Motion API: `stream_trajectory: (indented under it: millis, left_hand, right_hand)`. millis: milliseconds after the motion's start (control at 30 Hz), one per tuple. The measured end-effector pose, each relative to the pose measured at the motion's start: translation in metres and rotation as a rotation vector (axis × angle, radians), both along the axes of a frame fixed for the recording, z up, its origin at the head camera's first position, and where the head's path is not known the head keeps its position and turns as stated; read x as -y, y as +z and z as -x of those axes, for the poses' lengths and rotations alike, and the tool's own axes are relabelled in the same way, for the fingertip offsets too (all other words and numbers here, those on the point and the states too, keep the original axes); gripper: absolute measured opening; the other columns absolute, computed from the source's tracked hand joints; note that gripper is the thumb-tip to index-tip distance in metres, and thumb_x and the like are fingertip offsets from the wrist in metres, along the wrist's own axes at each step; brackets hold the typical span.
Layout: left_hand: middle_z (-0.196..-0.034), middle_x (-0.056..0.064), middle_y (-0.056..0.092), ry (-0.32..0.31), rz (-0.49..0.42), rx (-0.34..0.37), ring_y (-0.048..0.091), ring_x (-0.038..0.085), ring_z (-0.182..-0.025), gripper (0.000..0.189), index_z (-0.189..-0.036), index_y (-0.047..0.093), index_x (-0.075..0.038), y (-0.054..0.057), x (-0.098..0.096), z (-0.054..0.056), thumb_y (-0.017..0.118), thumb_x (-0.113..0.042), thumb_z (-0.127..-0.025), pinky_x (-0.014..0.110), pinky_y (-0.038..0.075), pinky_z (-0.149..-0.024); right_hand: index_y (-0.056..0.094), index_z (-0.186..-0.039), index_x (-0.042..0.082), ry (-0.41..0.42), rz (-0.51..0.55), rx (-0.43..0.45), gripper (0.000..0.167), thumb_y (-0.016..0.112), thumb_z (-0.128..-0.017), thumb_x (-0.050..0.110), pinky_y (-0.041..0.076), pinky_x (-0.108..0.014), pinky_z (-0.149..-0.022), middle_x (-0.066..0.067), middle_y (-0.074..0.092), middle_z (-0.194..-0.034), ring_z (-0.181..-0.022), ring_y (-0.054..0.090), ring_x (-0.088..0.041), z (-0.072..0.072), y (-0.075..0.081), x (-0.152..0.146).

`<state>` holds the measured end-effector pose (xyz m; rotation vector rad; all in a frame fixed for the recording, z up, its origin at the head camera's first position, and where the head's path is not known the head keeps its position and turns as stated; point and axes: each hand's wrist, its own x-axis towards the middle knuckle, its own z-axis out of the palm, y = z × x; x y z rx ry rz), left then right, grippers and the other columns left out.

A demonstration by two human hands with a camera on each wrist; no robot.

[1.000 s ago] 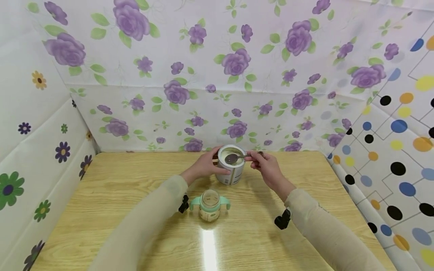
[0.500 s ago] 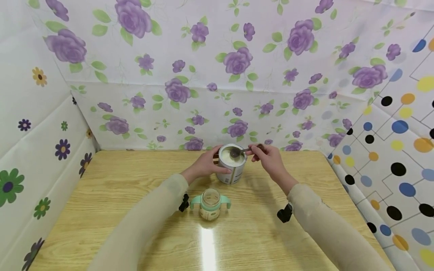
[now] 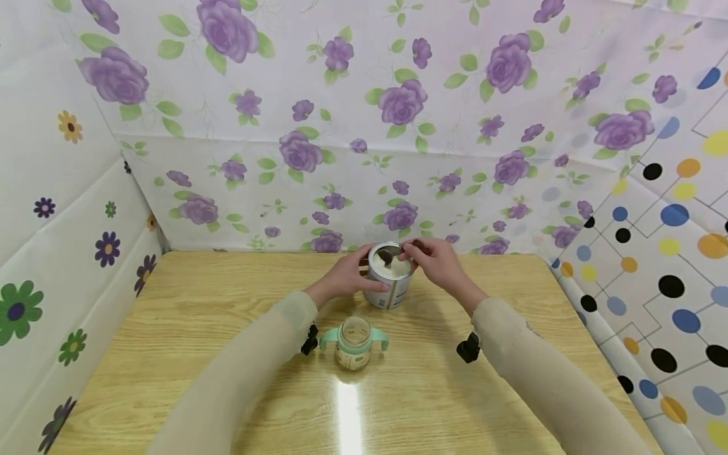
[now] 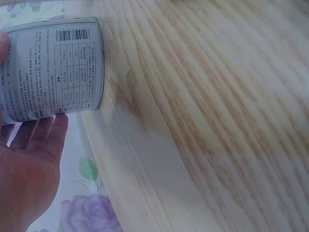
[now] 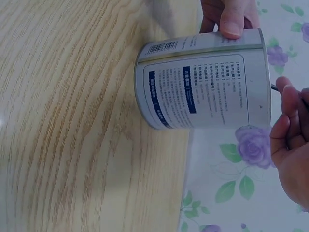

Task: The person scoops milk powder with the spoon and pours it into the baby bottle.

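An open-topped can [image 3: 388, 292] of pale powder stands near the back of the wooden table, its printed label filling much of the right wrist view. My left hand [image 3: 342, 276] grips the can's left side, thumb across the front and fingers behind. With my right hand [image 3: 440, 262] I pinch a dark spoon [image 3: 388, 256] over the can's mouth. The bowl of the spoon is down inside, at the powder; the fingers hide part of its handle. Closer to me is a baby bottle [image 3: 354, 347] with two mint-green handles and no lid on its mouth.
The wooden table [image 3: 239, 303] reaches to a flowered cloth [image 3: 352, 170] hanging behind the can. Other patterned cloths close off the left and right sides. A light streak reflects off the tabletop in front of the bottle.
My right hand has come left and over the can's rim, and the spoon has dipped from above the opening into the can. The left hand and the bottle stay put.
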<state>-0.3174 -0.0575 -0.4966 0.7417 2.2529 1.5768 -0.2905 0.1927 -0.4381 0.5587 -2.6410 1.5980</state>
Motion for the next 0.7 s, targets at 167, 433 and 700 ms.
stream_trajectory:
  millis: [167,433,700]
  left_hand:
    - [-0.155,0.001,0.053,-0.007,-0.008,0.000,0.051,0.028,-0.145,0.095,-0.165,0.039,-0.024,-0.001,0.001,0.000,0.093,-0.025,-0.088,0.045,0.051,-0.115]
    - [-0.154,0.004,0.053,0.003,0.002,-0.001,0.051,0.030,-0.146,0.097,-0.166,0.037,-0.018,-0.002,0.000,0.001,0.093,-0.024,-0.087,0.045,0.051,-0.115]
    - [-0.154,0.007,0.054,0.003,-0.002,-0.008,0.051,0.032,-0.145,0.099,-0.166,0.037,-0.014,-0.002,0.000,0.001,0.094,-0.023,-0.086,0.046,0.051,-0.116]
  right_hand:
    - [0.077,-0.120,0.002,0.069,-0.018,0.046,0.033,0.058,-0.113,0.028,0.057,-0.028,-0.072,-0.011,0.080,-0.102,-0.082,0.066,-0.028,0.000,0.003,0.002]
    - [0.076,-0.123,-0.002,0.132,-0.021,0.120,0.036,0.057,-0.114,0.027,0.055,-0.029,-0.071,-0.012,0.080,-0.098,-0.077,0.064,-0.026,-0.004,0.006,-0.003]
    - [0.069,-0.128,-0.010,0.097,0.147,0.248,0.040,0.053,-0.115,0.024,0.058,-0.028,-0.076,-0.006,0.079,-0.096,-0.083,0.066,-0.023,-0.007,-0.004,-0.015]
